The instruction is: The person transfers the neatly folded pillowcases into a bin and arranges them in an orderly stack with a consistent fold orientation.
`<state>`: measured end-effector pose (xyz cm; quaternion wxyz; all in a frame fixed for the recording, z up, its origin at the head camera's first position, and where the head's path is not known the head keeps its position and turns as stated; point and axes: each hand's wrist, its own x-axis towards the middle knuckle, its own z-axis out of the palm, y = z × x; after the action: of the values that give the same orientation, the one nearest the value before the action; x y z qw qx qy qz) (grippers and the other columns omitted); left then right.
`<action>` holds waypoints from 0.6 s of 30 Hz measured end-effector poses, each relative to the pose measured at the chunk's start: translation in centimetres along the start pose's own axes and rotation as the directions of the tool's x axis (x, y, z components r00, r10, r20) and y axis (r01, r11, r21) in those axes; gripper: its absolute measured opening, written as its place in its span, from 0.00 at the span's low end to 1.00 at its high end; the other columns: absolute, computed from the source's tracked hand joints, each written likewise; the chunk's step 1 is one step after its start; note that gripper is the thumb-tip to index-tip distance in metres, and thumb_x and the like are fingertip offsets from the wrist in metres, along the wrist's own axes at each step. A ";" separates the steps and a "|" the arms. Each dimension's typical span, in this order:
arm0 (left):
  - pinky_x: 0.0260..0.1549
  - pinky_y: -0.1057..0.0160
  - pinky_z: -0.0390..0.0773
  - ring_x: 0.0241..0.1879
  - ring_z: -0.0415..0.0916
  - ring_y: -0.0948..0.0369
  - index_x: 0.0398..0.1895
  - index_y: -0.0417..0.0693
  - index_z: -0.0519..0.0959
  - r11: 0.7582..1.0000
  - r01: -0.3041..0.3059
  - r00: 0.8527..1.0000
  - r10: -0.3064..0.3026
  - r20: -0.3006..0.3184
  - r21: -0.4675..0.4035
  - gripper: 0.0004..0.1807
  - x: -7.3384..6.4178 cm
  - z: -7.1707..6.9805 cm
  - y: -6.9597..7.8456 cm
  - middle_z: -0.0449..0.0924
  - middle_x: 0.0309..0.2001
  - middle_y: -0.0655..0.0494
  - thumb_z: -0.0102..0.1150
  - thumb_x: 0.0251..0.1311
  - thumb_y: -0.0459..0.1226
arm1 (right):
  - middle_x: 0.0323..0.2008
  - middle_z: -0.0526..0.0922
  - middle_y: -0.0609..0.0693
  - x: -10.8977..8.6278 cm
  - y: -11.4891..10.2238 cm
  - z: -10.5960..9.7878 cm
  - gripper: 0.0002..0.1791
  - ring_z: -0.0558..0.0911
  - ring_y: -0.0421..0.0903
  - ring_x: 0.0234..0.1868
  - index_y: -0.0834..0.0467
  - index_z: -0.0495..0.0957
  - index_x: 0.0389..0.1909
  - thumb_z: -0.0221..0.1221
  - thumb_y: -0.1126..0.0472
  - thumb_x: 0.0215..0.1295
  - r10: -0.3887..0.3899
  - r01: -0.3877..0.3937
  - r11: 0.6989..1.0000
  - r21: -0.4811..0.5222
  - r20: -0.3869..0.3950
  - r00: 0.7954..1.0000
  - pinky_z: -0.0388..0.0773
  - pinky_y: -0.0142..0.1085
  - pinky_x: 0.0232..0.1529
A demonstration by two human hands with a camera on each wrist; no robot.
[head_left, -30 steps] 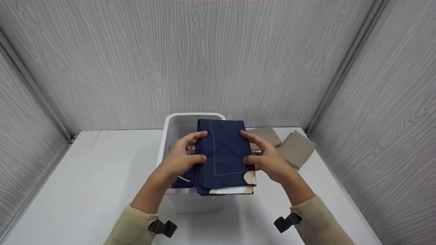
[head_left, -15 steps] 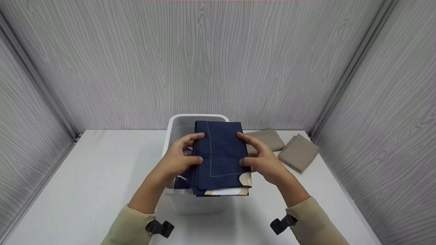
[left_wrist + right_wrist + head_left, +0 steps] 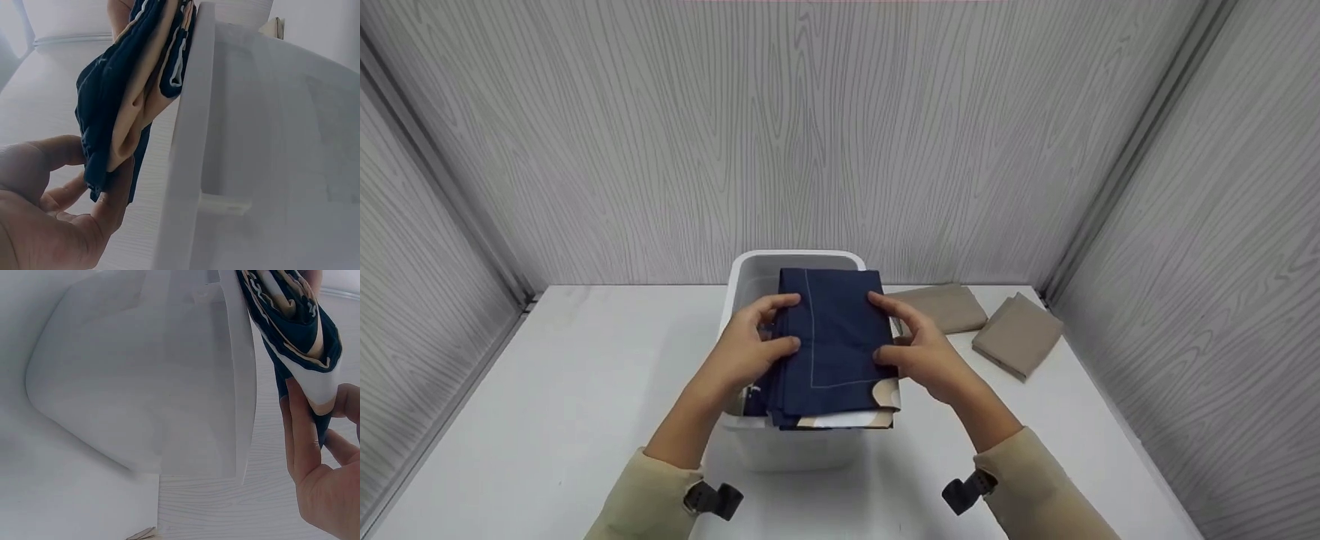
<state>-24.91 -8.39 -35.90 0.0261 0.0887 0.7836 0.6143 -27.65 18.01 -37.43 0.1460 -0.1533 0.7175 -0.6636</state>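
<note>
A folded navy cloth [image 3: 844,337] with a thin pale stitched line and a cream-and-white patterned lower edge is held between both hands above a white plastic bin [image 3: 739,285]. My left hand [image 3: 746,345] pinches its left edge, thumb on top and fingers partly underneath. On the opposite edge, my right hand [image 3: 926,349] grips it the same way. Both wrist views show the folded layers of the cloth [image 3: 112,107] side-on, just above the bin's rim [image 3: 246,382]. Dark fabric [image 3: 754,401] shows inside the bin; the cloth hides most of the interior.
Two folded taupe cloths lie on the white table [image 3: 607,375] right of the bin: one cloth [image 3: 941,307] near the back wall, another cloth [image 3: 1018,336] angled at the right edge. Grey wood-grain panels [image 3: 802,135] enclose the back and sides.
Both hands have shifted left with the navy cloth, which now lies more fully over the bin. The grips look unchanged. The head view has also shifted slightly.
</note>
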 end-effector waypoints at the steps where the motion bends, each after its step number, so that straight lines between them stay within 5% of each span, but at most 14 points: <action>1: 0.47 0.52 0.82 0.49 0.77 0.50 0.70 0.45 0.69 1.000 -0.001 1.000 0.001 -0.004 0.015 0.33 0.0 0.0 0.0 0.72 0.58 0.39 0.58 0.58 0.25 | 0.73 0.56 0.52 0.1 0.0 0.1 0.48 0.82 0.54 0.51 0.46 0.61 0.76 0.57 0.78 0.53 0.001 -0.001 1.000 -0.002 -0.002 1.000 0.85 0.47 0.41; 18: 0.51 0.50 0.78 0.55 0.73 0.49 0.70 0.45 0.69 0.991 0.030 0.999 -0.026 -0.026 0.128 0.34 0.4 -0.6 0.3 0.70 0.63 0.41 0.56 0.57 0.25 | 0.74 0.57 0.50 0.9 0.0 1.6 0.47 0.82 0.52 0.46 0.47 0.60 0.76 0.56 0.76 0.53 -0.068 0.064 0.986 -0.154 -0.019 0.998 0.83 0.40 0.39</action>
<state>-25.40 -8.82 -35.47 0.0195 0.0718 0.8231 0.5631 -27.76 16.16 -37.54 0.1031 -0.1795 0.7627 -0.6127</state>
